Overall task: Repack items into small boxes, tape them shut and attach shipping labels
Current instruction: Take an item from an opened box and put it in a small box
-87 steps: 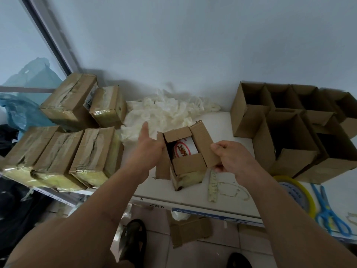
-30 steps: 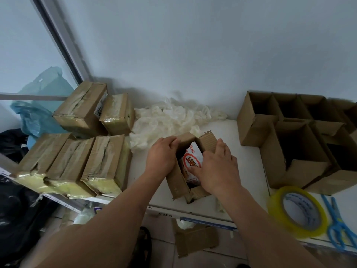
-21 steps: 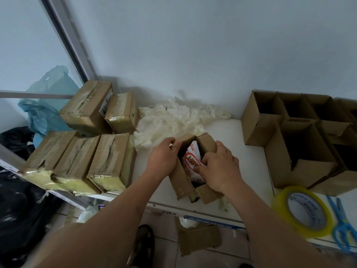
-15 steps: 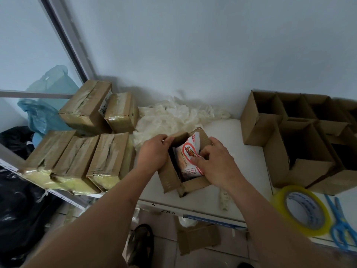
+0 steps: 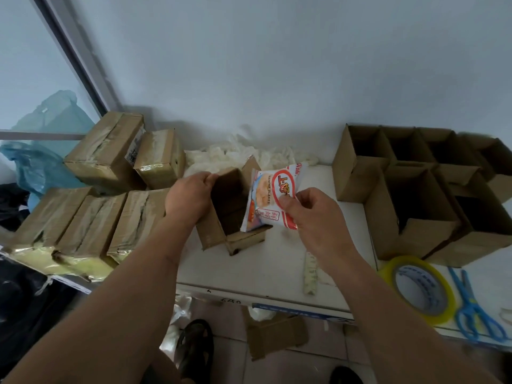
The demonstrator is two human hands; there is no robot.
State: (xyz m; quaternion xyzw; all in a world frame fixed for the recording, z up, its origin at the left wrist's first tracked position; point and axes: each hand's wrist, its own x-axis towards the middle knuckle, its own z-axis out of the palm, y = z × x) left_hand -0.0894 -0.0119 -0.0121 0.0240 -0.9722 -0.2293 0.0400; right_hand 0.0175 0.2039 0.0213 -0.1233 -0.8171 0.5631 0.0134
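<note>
Cardboard scraps [image 5: 277, 338] lay on the tiled floor under the near edge of the white bench [image 5: 263, 273], and on that edge to the right sat a yellow roll of tape [image 5: 419, 289] with blue scissors [image 5: 476, 314] just beside it. Further in, the right hand [image 5: 313, 214] had its grip pinched on the lower right corner of a red and white snack packet [image 5: 270, 200], thumb and fingers curled onto the foil. That packet stood nearly upright, its long axis running from the box mouth up and away toward the wall, tilted slightly right, its lower end at the near right rim of the small open box [image 5: 230, 214]. On the box's left wall the left hand [image 5: 188, 198] curled its grip over the top edge. Left of the hands, three taped boxes [image 5: 91, 225] lay side by side, with two more [image 5: 122, 153] behind them. Right of the hands stood a cluster of empty open cartons [image 5: 415, 189]. Against the wall, behind the small box, lay a heap of white packing film [image 5: 235, 156].
</note>
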